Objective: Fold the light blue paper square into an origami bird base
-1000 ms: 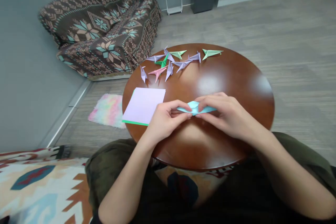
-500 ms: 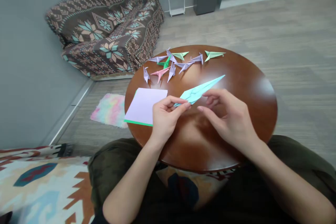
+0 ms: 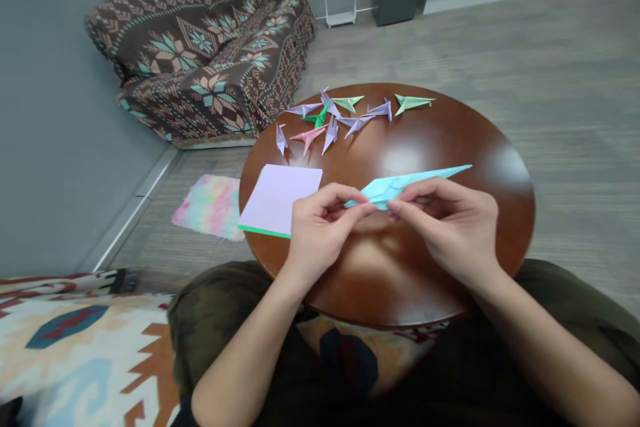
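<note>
A long, narrow folded piece of light blue paper (image 3: pixel 407 183) is held just above the round brown table (image 3: pixel 450 140), its tip pointing right. My left hand (image 3: pixel 320 230) pinches its left end. My right hand (image 3: pixel 450 227) pinches it near the middle, from below. A stack of square paper sheets (image 3: pixel 280 199), lilac on top and green underneath, lies at the table's left edge beside my left hand. Several finished folded paper figures (image 3: pixel 345 117) in purple, green and pink are spread along the table's far side.
A sofa under a patterned brown throw (image 3: pixel 200 47) stands at the back left against the grey wall. A small pastel rug (image 3: pixel 210 207) lies on the floor left of the table. A patterned cushion or blanket (image 3: pixel 75 347) fills the lower left corner.
One second ago both hands pressed the blue paper low at the table. The left hand then lifted it alone, tip pointing up and right; now the right hand grips it again and it lies nearly level.
</note>
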{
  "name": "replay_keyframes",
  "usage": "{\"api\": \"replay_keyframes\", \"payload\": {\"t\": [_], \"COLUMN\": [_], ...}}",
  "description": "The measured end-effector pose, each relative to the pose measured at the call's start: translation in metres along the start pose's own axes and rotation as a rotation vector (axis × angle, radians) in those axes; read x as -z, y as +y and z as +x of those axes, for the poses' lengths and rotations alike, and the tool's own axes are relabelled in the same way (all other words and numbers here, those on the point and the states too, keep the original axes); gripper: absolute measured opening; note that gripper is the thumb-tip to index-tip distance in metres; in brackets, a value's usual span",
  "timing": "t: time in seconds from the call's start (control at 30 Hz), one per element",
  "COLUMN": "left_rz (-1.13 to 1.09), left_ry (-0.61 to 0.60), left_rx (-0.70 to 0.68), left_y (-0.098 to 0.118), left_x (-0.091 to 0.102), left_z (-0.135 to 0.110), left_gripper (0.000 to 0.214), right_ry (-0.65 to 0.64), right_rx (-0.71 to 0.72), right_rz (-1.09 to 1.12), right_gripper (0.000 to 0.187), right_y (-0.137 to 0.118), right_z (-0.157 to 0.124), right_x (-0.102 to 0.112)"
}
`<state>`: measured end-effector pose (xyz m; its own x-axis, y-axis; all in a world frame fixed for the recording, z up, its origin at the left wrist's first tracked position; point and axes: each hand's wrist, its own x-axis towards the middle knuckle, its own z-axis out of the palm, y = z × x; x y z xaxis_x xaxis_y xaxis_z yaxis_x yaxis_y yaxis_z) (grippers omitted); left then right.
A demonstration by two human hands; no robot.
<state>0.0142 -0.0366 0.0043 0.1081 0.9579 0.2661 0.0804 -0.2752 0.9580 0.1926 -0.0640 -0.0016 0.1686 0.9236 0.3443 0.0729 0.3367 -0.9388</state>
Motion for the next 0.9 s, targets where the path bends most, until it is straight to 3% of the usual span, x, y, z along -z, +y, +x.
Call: {"api": "replay_keyframes", "payload": {"t": [0.2,0.33,0.53,0.77,0.9], "left_rz": [-0.218,-0.280,-0.206,-0.149,-0.071], "left_ry": [-0.015,-0.046,-0.119,-0.093,-0.061], "left_rx": [0.099,0.130,0.097,0.042,-0.006], "left_y": [0.001,0.001,0.001,-0.005,-0.005], "left_x": [-0.002,-0.002,0.003,0.003,0.002], "left_z": [0.002,0.002,0.004,0.004,0.003], "left_gripper": [0.025,0.026,0.023,0.016,0.014], "right_ry": [0.048,0.020,-0.038,0.066,0.031], "right_rx": [0.130,0.167,0.136,0.143,0.168], "right_rz": [-0.120,-0.066,0.029,-0.064,-0.082], "right_gripper": [0.014,0.016,0.017,0.017,0.023], "right_y": [0.004,0.010,0.010,0.011,0.013], "right_z": [-0.001,0.001,0.005,0.007,0.005], "right_x": [0.003,0.004,0.003,0.002,0.004]}}
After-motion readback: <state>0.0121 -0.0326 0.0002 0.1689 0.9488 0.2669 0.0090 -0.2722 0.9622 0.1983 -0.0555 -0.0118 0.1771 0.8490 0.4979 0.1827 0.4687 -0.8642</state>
